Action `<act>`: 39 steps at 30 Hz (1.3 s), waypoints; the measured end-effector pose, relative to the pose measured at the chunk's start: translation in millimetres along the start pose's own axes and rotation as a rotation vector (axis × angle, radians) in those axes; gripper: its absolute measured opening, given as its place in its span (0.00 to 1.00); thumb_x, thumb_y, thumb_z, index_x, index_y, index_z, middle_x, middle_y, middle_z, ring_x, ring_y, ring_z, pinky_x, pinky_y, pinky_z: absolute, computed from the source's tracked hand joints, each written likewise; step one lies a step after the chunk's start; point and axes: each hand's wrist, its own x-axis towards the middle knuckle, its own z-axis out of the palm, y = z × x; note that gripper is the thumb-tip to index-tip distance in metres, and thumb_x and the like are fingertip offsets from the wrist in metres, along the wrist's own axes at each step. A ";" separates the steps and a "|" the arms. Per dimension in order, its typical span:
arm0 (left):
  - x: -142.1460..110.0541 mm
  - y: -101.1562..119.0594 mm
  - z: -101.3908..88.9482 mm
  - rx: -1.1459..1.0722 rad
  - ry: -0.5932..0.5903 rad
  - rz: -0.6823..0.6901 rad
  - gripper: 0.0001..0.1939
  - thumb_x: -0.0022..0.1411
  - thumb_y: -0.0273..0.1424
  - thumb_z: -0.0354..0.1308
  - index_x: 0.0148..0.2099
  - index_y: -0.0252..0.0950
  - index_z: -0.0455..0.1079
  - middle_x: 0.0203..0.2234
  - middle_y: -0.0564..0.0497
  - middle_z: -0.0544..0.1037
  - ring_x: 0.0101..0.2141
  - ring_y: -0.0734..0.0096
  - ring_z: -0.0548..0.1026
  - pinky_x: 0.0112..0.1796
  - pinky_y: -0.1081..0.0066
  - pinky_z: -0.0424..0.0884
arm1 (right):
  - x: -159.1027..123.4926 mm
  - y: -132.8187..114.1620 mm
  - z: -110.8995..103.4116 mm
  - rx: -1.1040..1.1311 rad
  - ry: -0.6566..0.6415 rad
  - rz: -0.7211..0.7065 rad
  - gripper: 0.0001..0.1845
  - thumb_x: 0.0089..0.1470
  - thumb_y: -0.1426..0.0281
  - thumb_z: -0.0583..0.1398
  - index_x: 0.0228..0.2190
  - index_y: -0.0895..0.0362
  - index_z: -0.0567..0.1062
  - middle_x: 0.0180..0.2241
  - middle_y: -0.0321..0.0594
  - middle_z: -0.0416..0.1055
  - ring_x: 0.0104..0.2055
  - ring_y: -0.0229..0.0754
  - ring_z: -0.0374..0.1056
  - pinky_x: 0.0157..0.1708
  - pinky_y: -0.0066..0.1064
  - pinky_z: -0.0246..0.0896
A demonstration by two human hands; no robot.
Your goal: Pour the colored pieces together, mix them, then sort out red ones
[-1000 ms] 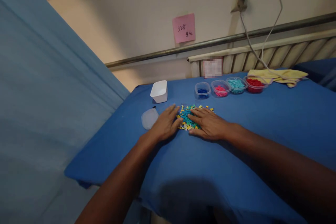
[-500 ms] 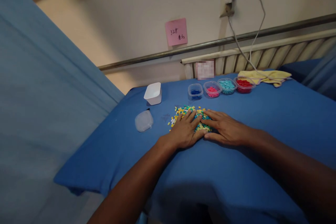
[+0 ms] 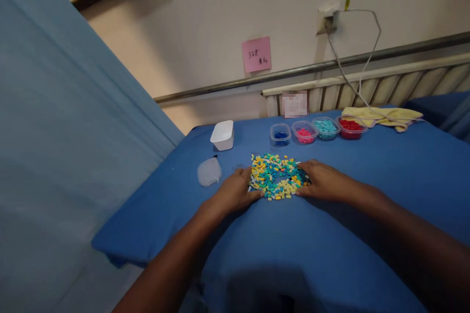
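Note:
A spread heap of small capsule-like pieces (image 3: pixel 270 173) in yellow, green, teal, white and a little orange lies on the blue cloth (image 3: pixel 279 244). My left hand (image 3: pixel 238 190) rests against the heap's left edge, thumb apart from the other fingers and nothing gripped. At the right edge, my right hand (image 3: pixel 321 181) curves round some pieces, its thumb and fingers apart; darker pieces show partly under its palm. A bare strip of cloth shows within the heap.
Behind the heap stand clear tubs of dark blue (image 3: pixel 281 135), pink (image 3: pixel 304 135), light blue (image 3: pixel 325 127) and red pieces (image 3: pixel 350 128). A white box (image 3: pixel 223 135) and a clear lid (image 3: pixel 209 172) sit left. A yellow cloth (image 3: pixel 385 116) lies back right, a cable over it.
Both hands have moved apart, from on top of the heap to its left and right sides, so more of the pieces show. The view has shifted slightly.

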 end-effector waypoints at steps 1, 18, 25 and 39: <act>6.0 -0.4 2.3 -0.022 0.013 0.012 0.31 0.66 0.49 0.64 0.64 0.37 0.71 0.58 0.37 0.78 0.55 0.44 0.78 0.53 0.55 0.76 | 6.5 -7.7 3.5 0.008 0.006 -0.006 0.31 0.55 0.55 0.70 0.56 0.58 0.80 0.53 0.58 0.81 0.53 0.64 0.78 0.52 0.48 0.74; 76.6 0.1 1.6 -0.408 0.196 0.086 0.20 0.65 0.24 0.56 0.57 0.34 0.79 0.47 0.45 0.85 0.44 0.62 0.82 0.47 0.68 0.77 | 71.7 -54.8 -13.5 0.328 0.035 -0.106 0.22 0.59 0.75 0.64 0.55 0.55 0.82 0.50 0.44 0.85 0.46 0.49 0.82 0.46 0.35 0.76; 95.9 -25.9 -0.7 -0.065 0.126 -0.003 0.30 0.64 0.22 0.57 0.68 0.32 0.72 0.65 0.37 0.76 0.63 0.51 0.75 0.63 0.61 0.70 | 73.1 -8.0 -20.9 0.085 0.041 0.000 0.24 0.63 0.68 0.62 0.58 0.58 0.80 0.58 0.52 0.80 0.58 0.58 0.77 0.58 0.45 0.71; 101.6 -0.1 -9.2 -0.292 -0.191 0.006 0.32 0.48 0.19 0.62 0.58 0.34 0.78 0.39 0.49 0.85 0.36 0.61 0.82 0.32 0.73 0.74 | 92.2 -23.5 6.5 0.234 -0.121 0.014 0.29 0.45 0.81 0.64 0.51 0.56 0.83 0.48 0.44 0.85 0.48 0.49 0.81 0.46 0.30 0.70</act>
